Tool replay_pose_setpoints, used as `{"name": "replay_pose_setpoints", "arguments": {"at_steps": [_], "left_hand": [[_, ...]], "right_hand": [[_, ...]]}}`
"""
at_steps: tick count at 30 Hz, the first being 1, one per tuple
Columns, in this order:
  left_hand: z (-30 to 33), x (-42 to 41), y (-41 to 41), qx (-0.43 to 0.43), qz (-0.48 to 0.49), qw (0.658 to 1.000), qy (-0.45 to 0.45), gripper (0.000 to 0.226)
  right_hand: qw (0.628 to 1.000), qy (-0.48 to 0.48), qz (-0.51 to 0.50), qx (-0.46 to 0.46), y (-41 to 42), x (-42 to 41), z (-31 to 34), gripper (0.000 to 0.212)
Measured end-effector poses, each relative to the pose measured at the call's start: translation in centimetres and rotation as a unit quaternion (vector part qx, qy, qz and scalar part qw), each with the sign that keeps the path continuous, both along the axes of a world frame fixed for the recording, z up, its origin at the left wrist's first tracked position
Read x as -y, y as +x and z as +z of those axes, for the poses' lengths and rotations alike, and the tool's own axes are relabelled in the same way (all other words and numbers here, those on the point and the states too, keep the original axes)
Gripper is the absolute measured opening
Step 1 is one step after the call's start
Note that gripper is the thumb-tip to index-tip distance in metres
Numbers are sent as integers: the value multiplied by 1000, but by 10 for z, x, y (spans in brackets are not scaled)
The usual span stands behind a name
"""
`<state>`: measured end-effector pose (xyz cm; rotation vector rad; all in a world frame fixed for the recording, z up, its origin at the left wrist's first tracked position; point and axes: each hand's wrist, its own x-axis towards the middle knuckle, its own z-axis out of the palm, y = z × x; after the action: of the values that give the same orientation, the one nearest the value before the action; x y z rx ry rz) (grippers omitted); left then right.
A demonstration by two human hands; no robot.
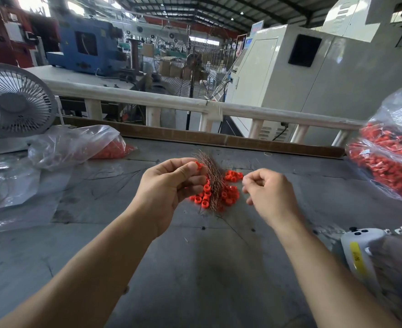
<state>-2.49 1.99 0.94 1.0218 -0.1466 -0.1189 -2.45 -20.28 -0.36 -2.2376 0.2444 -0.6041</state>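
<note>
Pinching red cap (198, 165) in left hand (171, 183) by copper wires (213, 185); curling right hand (269, 197), grasp impossible to tell; can't read yellow label (358, 259) near right.

The little red rings (228, 197) in front of me look like smooth plastic. The thin wires (213, 181) lying across them are shiny, copper-coloured metal. My table (195, 268) is dull grey and scratched. The bags (72, 143) are clear, crinkly, glossy plastic. The brown strip (219, 138) looks like matt cardboard.
</note>
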Motion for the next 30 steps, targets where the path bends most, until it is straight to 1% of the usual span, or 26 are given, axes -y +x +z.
{"name": "replay_pose_setpoints", "arguments": {"at_steps": [2,3,7,10,13,15,18,20,22,24,25,27,28,30], "left_hand": [[1,0,-1,-6,3,1000,-1,10],[1,0,-1,-7,5,1000,0,10],[1,0,-1,-11,8,1000,3,12],[2,0,-2,-9,10,1000,9,13],[2,1,-3,-3,11,1000,19,14],[1,0,-3,-1,12,1000,21,14],[0,1,-2,2,15,1000,27,12],[0,1,-2,4,17,999,30,10],[0,0,-1,5,17,999,28,8],[0,0,-1,3,16,1000,26,8],[0,0,-1,3,15,1000,28,8],[0,0,-2,3,13,999,29,7],[0,0,-2,3,13,999,29,7],[0,1,-3,2,15,999,29,8]], "right_hand": [[996,-78,-8,-48,1,2,-7,17],[993,-101,-5,-65,1,0,-9,16],[990,-104,31,-94,0,-7,-9,15],[983,-126,34,-128,-2,-14,-8,17],[980,-152,27,-125,-2,-18,-10,12],[982,-146,38,-115,-2,-18,-10,9],[985,-105,73,-113,-2,-15,-11,15],[988,-68,84,-109,-3,-14,-9,15],[995,-50,46,-74,-1,-8,-6,16],[995,-87,-12,-55,1,0,-4,16],[992,-108,-26,-65,1,1,-4,13],[985,-133,-22,-103,2,2,-7,4],[983,-143,-17,-117,3,0,-9,2],[978,-166,-11,-123,3,-4,-12,9]]}}
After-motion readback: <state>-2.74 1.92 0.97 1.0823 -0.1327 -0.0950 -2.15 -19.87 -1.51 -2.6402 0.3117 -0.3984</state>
